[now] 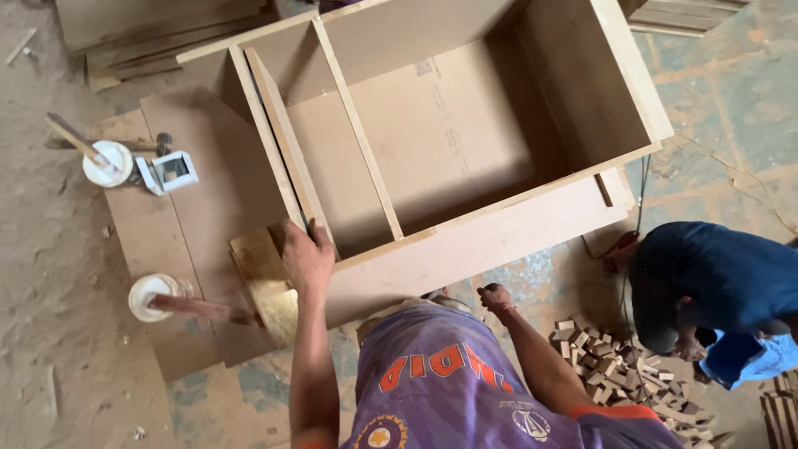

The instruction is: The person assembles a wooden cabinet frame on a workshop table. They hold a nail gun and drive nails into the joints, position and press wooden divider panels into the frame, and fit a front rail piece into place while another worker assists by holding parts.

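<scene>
I see open room inside the wooden cabinet [465,158], split by 1 upright divider [357,133] into 2 bays. At its left edge, a loose panel [287,150] narrows the gap. 2 glue tubs [108,164] and a crouching co-worker [715,283] block the flanks; wood offcuts [615,366] clutter the floor.

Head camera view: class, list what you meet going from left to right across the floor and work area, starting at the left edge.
White glue tub with stick → small white square frame → left hand on the upright panel → right hand → pile of small wood blocks → crouching person in blue.
</scene>
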